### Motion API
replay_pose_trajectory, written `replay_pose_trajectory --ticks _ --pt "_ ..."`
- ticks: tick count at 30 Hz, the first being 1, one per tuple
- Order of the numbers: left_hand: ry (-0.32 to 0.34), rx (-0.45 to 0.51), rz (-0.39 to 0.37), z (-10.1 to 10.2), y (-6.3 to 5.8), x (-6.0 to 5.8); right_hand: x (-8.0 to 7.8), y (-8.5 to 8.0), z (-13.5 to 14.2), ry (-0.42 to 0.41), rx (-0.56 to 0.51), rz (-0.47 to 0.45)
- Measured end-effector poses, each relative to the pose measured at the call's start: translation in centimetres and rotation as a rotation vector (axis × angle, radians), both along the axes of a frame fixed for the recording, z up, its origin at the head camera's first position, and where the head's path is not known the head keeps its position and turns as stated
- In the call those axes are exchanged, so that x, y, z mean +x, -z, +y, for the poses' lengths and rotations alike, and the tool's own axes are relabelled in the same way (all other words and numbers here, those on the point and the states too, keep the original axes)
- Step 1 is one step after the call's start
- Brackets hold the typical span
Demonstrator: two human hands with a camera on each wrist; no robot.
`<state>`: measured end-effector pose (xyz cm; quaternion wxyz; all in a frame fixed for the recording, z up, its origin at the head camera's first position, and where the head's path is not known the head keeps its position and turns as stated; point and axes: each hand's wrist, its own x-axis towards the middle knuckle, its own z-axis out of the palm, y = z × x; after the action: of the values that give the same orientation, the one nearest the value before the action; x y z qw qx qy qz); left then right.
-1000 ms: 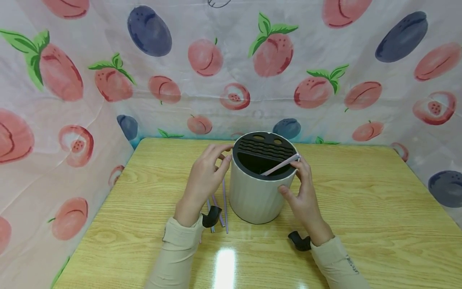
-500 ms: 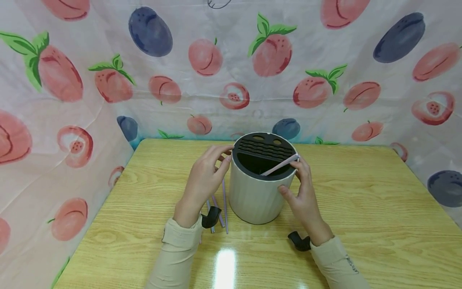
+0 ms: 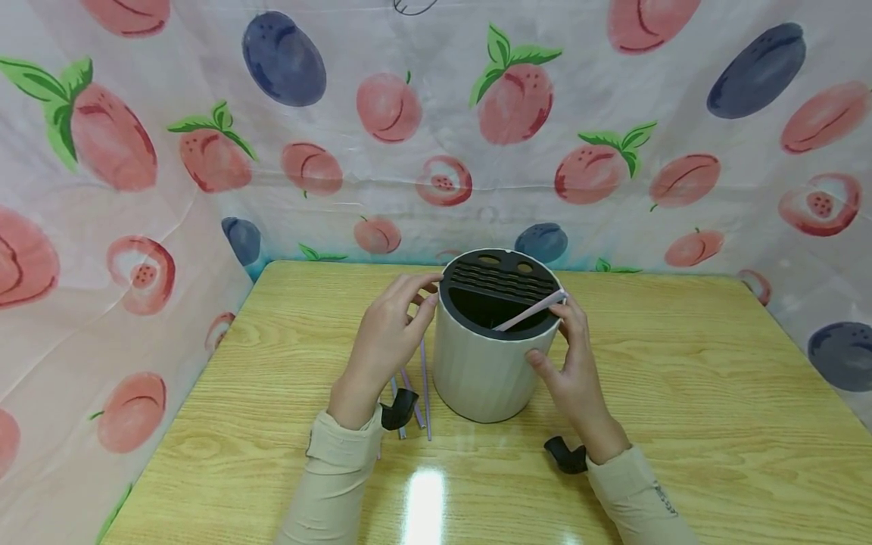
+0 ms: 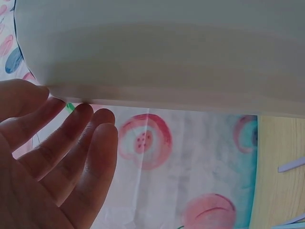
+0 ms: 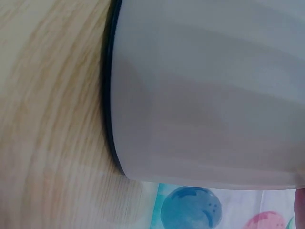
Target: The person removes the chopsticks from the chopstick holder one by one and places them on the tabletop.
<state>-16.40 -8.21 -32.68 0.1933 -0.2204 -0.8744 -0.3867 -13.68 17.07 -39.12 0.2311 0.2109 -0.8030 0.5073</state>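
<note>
An off-white cylindrical holder (image 3: 480,378) with a black slotted top (image 3: 500,284) stands upright on the table. A pale pink straw-like stick (image 3: 527,312) leans in its wide front compartment, upper end against the right rim. At the holder's left side, my left hand (image 3: 390,329) touches the wall near the rim with relaxed fingertips. My right hand (image 3: 575,375) rests on the opposite side, its fingers by the rim near the stick's upper end and its thumb lower on the front wall. The holder's wall (image 5: 205,105) fills most of the right wrist view.
Several thin lilac sticks (image 3: 425,393) lie on the wooden table (image 3: 681,378) left of the holder, partly behind my left wrist. A fruit-printed cloth (image 3: 306,219) hangs along the table's back and left side. Black wrist bands (image 3: 398,409) sit on both arms.
</note>
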Motion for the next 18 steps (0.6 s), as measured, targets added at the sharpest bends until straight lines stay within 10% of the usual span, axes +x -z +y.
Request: replay_pose_trajectory --ticks 18 --pt "-0.013 -0.005 0.010 0.24 -0.21 -0.15 -0.48 -0.26 0.21 -0.027 -0.016 0.006"
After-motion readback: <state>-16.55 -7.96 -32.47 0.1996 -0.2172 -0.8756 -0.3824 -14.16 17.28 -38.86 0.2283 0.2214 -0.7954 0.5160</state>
